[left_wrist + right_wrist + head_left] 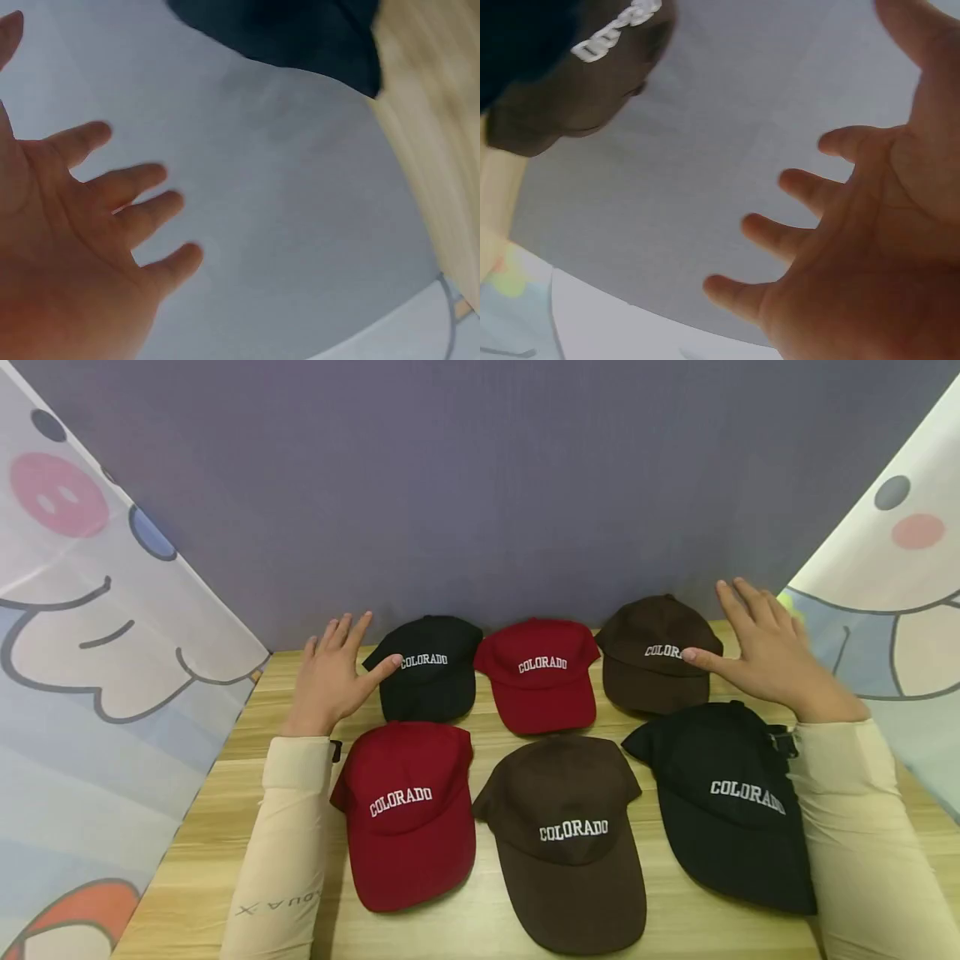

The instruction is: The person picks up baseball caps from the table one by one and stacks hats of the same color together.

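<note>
Both hands hover with fingers spread and hold nothing. In the head view, my left hand (333, 681) is beside the back-left black cap (431, 689), its thumb overlapping that cap's edge. My right hand (776, 652) is at the right of the back brown cap (656, 689), and its thumb covers part of the white COLORADO lettering. Between those two lies a red cap (543, 693). The front row has another red cap (412, 860), a brown cap (573, 893) and a black cap (735, 852), partly behind the right sleeve. All brims point toward me.
The caps lie on a light wood-grain table (202, 852). A grey panel (480, 485) rises along its back edge. Cartoon-printed sheets hang on the left (97, 693) and right (900, 610) sides, close to the arms.
</note>
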Motion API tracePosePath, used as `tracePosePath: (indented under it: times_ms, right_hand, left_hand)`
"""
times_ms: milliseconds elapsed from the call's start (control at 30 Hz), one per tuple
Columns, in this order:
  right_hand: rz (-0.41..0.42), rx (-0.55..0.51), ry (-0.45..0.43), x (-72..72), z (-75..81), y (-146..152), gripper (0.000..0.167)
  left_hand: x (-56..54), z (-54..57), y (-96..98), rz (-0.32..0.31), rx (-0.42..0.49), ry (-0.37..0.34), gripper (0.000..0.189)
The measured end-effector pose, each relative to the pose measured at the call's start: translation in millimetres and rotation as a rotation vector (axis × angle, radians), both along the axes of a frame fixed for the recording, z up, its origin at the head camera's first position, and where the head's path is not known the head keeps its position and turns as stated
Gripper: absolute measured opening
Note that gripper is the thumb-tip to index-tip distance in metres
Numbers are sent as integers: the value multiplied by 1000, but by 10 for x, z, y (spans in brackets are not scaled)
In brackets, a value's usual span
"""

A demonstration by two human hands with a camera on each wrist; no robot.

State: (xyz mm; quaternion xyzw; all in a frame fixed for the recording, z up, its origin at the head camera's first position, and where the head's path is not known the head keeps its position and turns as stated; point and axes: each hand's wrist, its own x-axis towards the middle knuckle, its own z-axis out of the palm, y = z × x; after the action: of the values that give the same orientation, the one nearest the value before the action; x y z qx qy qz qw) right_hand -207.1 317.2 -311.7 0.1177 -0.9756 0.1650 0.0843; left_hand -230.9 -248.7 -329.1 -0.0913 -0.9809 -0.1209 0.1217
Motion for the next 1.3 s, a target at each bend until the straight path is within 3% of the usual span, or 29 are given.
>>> tracePosePath:
  times_ms: [167,333,533,700,833,967,1100,1300]
  right_hand:
    - [53,-4,-18,72,137,-85,96]
    - [84,19,-69,213,300,-222,88]
    - [137,60,45,423,418,-497,77]
    - [187,24,105,499,370,-733,67]
    - [224,0,100,485,282,-874,64]
    - [223,35,23,425,189,-938,55]
    - [200,106,-90,311,84,-880,49]
    - [171,178,-192,123,-105,-700,47]
  left_hand:
    - [123,142,121,-96,70,27,66]
    - [303,317,368,-202,123,30,42]
    - [535,380,751,-348,106,81,19]
    - [669,305,1079,-441,37,103,23]
    - [750,237,1291,-511,-28,105,26]
    - [855,172,1434,-575,-69,102,23]
    - [1031,58,1542,-633,-86,107,27]
    - [1413,-155,1743,-611,-235,88,56]
